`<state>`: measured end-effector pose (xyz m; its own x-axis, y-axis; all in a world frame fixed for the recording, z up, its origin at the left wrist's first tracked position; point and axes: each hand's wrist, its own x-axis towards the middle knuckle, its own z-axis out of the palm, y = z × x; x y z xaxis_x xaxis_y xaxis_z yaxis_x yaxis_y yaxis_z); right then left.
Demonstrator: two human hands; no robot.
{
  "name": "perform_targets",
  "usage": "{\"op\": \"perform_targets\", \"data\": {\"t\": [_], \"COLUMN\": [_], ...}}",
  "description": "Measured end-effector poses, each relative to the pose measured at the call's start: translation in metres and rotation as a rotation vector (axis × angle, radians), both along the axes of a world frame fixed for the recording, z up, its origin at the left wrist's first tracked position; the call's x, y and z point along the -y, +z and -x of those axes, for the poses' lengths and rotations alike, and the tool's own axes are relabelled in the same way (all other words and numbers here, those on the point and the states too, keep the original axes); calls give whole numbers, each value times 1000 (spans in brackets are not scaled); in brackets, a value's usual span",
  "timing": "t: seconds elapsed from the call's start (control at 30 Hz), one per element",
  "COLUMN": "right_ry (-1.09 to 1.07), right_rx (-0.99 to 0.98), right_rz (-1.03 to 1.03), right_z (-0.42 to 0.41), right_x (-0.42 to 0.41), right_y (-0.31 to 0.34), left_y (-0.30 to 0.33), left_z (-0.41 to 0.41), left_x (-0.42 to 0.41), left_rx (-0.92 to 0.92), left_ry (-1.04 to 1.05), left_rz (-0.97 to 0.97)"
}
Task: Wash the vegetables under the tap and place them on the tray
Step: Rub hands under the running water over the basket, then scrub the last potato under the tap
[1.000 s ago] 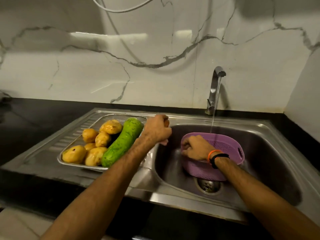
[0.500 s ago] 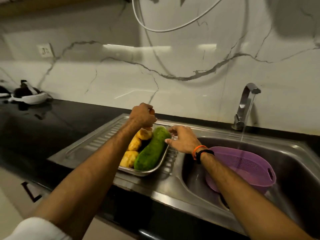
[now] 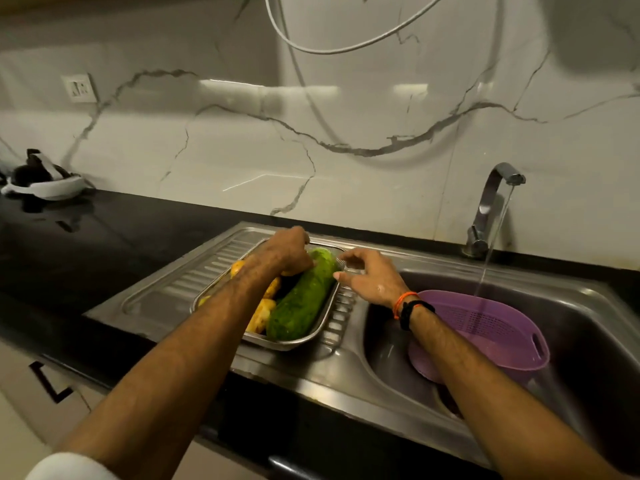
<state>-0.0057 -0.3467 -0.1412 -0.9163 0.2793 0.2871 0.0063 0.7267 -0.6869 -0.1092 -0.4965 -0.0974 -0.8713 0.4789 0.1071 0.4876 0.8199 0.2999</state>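
1. Green gourd (image 3: 304,303) lies in the steel tray (image 3: 322,332) on the drainboard; long axis runs near-left to far-right. Yellow vegetables (image 3: 259,318) sit just left of it.
2. Left hand (image 3: 287,251) is over the gourd's far end, fingers curled down. Whether they pinch anything I cannot tell.
3. Right hand (image 3: 369,277) is just right of that same end, fingers loosely spread at the tray rim, holding nothing.
4. Judgement: both hands are near the far end; left is closer.
5. Tap (image 3: 491,202) is running into the purple colander (image 3: 491,334) in the sink, well to the right.

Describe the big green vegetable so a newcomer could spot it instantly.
Find the steel sink; on its ribbed drainboard left of the basin sits a metal tray. The long green gourd lies along the tray's right side. Unlike the small yellow potatoes beside it, it is green and much longer.
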Motion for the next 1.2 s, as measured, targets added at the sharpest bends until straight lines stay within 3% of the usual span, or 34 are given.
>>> {"op": "perform_targets", "data": {"t": [0.27,0.43,0.7,0.87,1.2], "right_ry": [-107,-214,-338,-328,-327], "right_rx": [-23,43,361,517,593], "right_rz": [39,20,-88,-110,-97], "right_z": [-42,-81,-125,-126,-113], "right_x": [-58,-108,-175,-194,-212], "right_y": [13,0,-54,-78,-100], "left_y": [-2,-36,-108,-132,-175], "left_z": [-38,-70,-96,-90,-76], "left_x": [-62,-120,-193,-226,-277], "left_rx": [-32,47,225,230,411], "left_ry": [-186,-305,-383,-467,-524], "left_rz": [-210,-170,-44,86,528]}}
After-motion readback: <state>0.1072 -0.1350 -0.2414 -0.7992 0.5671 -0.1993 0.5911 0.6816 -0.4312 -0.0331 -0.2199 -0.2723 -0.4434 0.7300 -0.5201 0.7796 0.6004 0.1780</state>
